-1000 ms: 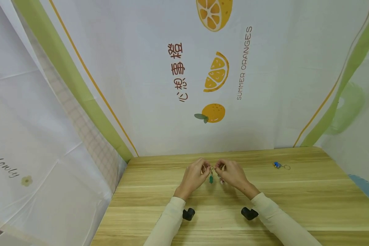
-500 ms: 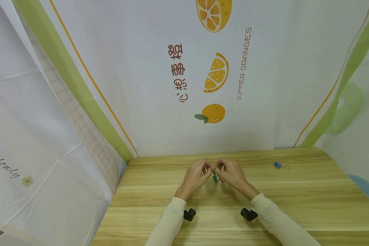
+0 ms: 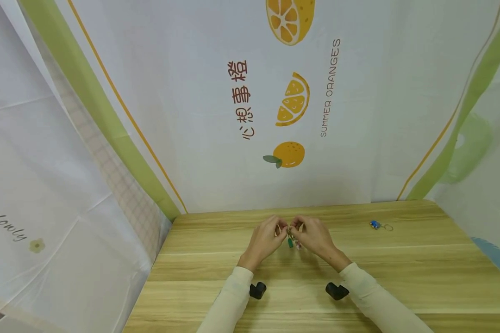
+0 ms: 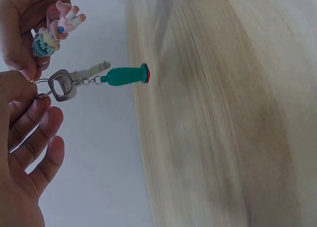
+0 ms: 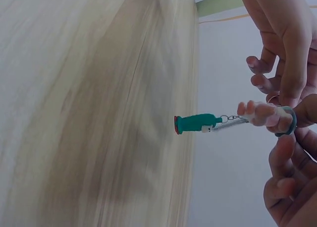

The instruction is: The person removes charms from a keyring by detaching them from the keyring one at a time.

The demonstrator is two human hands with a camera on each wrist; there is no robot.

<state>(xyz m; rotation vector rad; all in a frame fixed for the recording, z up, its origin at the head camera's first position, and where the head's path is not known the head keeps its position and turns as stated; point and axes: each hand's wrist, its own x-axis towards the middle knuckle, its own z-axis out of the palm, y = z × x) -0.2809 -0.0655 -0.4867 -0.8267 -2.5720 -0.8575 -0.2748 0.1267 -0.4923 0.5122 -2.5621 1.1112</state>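
Note:
My left hand point(image 3: 263, 240) pinches a split ring point(image 4: 43, 88) between thumb and finger, close to my right hand point(image 3: 314, 237). From that ring hang a silver key point(image 4: 64, 85) and a green bottle-shaped charm point(image 4: 124, 76) with a red base, on a short chain. The right hand pinches something at the same spot. Below its fingers dangles a small pastel figurine charm point(image 5: 262, 114), pink and white with a blue-green base. Both sets of fingertips meet over the ring, so how the parts join there is hidden.
On the wooden table point(image 3: 216, 236), to the right, lies a blue charm point(image 3: 375, 225) with its own ring. A black fitting point(image 3: 258, 290) shows by the left wrist, another point(image 3: 337, 291) by the right. White printed cloth point(image 3: 191, 138) hangs behind the table.
The fingertips have come together over the ring, which showed between them a second ago. The green charm has shifted right, nearer the figurine charm.

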